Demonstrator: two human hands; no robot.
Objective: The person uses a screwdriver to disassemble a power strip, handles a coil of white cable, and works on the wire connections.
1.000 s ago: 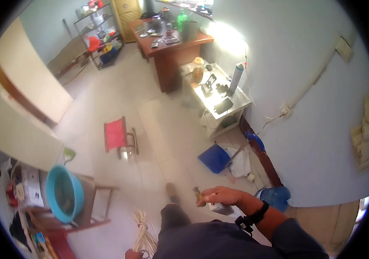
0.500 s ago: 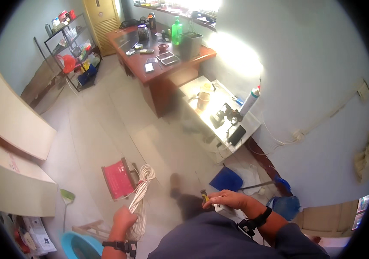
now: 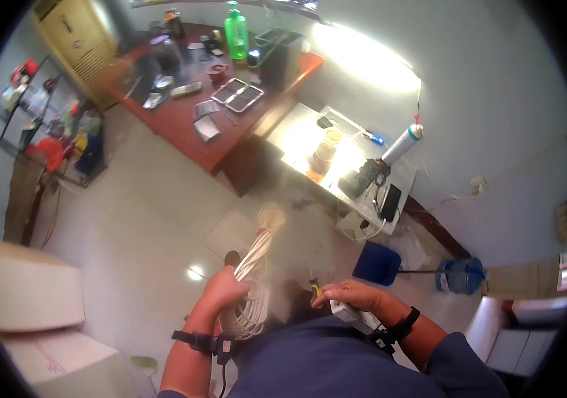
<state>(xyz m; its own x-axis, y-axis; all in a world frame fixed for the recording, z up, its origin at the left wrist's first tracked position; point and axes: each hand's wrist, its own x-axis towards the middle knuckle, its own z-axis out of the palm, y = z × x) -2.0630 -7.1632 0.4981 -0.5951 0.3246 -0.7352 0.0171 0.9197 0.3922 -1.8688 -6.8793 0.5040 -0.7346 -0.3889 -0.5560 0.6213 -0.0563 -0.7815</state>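
Observation:
My left hand (image 3: 226, 290) is closed round a bundled coil of white cable (image 3: 255, 255). One looped end of it sticks out ahead, and the wider loops hang beside my wrist. In front of my body, my right hand (image 3: 355, 295) is closed on a small yellow-and-black hand tool (image 3: 315, 288) whose exact kind I cannot make out. A white box-shaped object (image 3: 344, 312) shows beneath that same hand, partly hidden by my fingers and shirt; it seems to be held too.
Ahead stands a reddish-brown desk (image 3: 181, 136) bearing a green bottle (image 3: 236, 33). Next to it, a low white table (image 3: 290, 159) carries a spray can (image 3: 403, 144). A blue dustpan (image 3: 377, 264) and a water jug (image 3: 467, 276) lie right; pale cabinets (image 3: 28, 285) stand left.
The view has shifted toward the desk, which appears larger. My left hand has brought the cable coil rightward, nearer my body. My right hand keeps its grip.

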